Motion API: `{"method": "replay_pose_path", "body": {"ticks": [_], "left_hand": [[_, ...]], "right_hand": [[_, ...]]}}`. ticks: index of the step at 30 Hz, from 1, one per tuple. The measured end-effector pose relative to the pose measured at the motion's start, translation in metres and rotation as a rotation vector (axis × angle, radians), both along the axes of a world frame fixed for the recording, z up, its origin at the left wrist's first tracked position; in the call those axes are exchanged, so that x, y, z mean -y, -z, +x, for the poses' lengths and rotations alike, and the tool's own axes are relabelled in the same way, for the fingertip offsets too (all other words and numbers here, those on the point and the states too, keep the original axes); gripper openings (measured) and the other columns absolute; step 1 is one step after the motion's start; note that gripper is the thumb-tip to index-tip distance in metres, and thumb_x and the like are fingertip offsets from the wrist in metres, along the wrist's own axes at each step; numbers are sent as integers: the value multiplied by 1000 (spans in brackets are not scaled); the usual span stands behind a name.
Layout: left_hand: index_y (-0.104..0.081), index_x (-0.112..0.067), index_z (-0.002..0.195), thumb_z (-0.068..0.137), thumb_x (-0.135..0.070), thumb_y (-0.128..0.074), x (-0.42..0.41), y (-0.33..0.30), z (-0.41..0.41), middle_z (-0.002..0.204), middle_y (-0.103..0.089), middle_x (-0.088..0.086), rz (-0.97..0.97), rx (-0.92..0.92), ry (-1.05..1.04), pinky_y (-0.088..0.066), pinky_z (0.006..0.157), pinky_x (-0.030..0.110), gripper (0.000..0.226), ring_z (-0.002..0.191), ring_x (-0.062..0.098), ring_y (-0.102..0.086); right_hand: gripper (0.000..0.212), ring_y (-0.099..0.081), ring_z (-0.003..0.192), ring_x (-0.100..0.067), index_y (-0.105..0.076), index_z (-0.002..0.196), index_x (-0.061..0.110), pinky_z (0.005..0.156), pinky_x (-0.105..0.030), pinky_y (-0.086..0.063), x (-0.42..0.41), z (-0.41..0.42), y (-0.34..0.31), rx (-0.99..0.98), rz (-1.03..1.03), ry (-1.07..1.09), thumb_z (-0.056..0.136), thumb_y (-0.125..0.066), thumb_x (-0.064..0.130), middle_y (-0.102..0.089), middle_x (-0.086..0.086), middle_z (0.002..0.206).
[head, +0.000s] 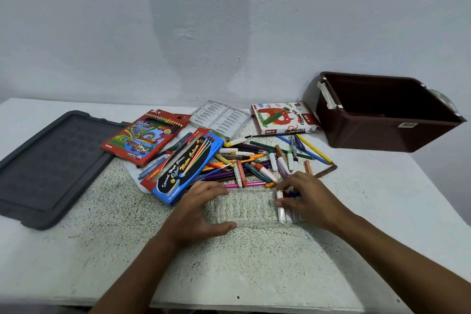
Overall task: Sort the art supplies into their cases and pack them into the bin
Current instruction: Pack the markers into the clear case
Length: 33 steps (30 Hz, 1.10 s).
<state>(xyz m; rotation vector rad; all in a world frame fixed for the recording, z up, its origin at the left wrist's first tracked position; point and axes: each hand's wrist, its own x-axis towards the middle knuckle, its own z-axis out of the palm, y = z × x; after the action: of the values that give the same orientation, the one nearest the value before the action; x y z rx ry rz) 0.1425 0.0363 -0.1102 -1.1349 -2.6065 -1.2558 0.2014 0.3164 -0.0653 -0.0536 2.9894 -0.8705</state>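
At the worktop [254, 262], my left hand [201, 208] grips the left end of a clear tray [246, 205], thumb curled under its near edge and fingers over the far edge. My right hand [309, 197] rests over the tray's right end, fingertips and thumb pinching a white-barrelled marker [280, 208] that lies in the tray beside a few others. The tray sits flat near the middle of the worktop, just in front of a loose pile [265, 160] of markers, pencils and crayons. Left of the pile, a blue marker box [182, 166] lies tilted, its near corner close to my left hand; a red pencil box [145, 135] lies behind it, partly over the grey lid [51, 166] at the far left. A white insert [220, 118] with moulded slots rests against the wall, beside an oil-pastel box [283, 118]. The brown bin [382, 112] stands open at the back right corner, well apart from the tray, with a white latch on its left rim. I cannot tell what, if anything, lies on the bin's dark floor.
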Motion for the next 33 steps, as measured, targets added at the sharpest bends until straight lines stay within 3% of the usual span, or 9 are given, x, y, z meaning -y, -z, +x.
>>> {"method": "replay_pose_path", "body": {"ticks": [2, 5, 10, 18, 22, 27, 33], "left_hand": [[-64, -23, 119, 64, -62, -77, 0, 0, 0, 123, -59, -13, -1, -5, 0, -49, 97, 37, 69, 118, 6, -52], [-64, -24, 119, 64, -62, -77, 0, 1, 0, 123, -59, -13, 0, -3, 1, -49, 97, 36, 68, 118, 6, -52], [-64, -25, 120, 64, -61, -79, 1, 2, 0, 124, -58, -14, -1, 0, 0, -48, 98, 34, 68, 119, 4, -51], [-64, -25, 119, 63, -59, -81, 1, 1, 0, 125, -57, -15, 8, -1, 2, -47, 98, 33, 67, 120, 6, -51], [-63, -26, 120, 63, -58, -82, 2, 2, -2, 126, -55, -14, -1, -10, 1, -46, 100, 30, 68, 122, 7, -50], [-63, -26, 121, 64, -58, -81, 1, 2, -1, 125, -54, -15, -5, -28, 6, -46, 99, 26, 68, 122, 6, -49], [-63, -25, 122, 63, -58, -82, 2, 2, -1, 126, -54, -14, -7, -46, 15, -46, 99, 26, 70, 122, 5, -49]], "right_hand": [[29, -45, 105, -8, -65, 105, 32, 80, -19, -38, 0, 1, 1, 5, 14, -4, 79, -73, 42, -54, 9, 109], [33, -42, 104, -7, -66, 109, 28, 75, -9, -33, 1, 1, 0, -1, 24, -7, 79, -73, 41, -52, 10, 109], [36, -40, 107, -9, -68, 110, 24, 81, -21, -34, 3, 1, 0, -10, 63, -13, 79, -73, 41, -52, 7, 109], [19, -47, 89, -2, -67, 89, 22, 75, -21, -41, 2, -8, -9, -28, 59, -29, 84, -69, 41, -54, 8, 99], [16, -55, 85, -9, -67, 102, 21, 73, -29, -46, 6, -32, -20, -99, 32, 62, 91, -64, 32, -62, 5, 99], [32, -54, 100, -17, -61, 123, 22, 77, -30, -44, 24, -57, -18, -19, 157, 42, 94, -59, 35, -58, -1, 115], [29, -52, 103, -20, -59, 123, 22, 81, -34, -46, 34, -62, -14, 4, 207, 66, 95, -56, 31, -55, -3, 116]]}}
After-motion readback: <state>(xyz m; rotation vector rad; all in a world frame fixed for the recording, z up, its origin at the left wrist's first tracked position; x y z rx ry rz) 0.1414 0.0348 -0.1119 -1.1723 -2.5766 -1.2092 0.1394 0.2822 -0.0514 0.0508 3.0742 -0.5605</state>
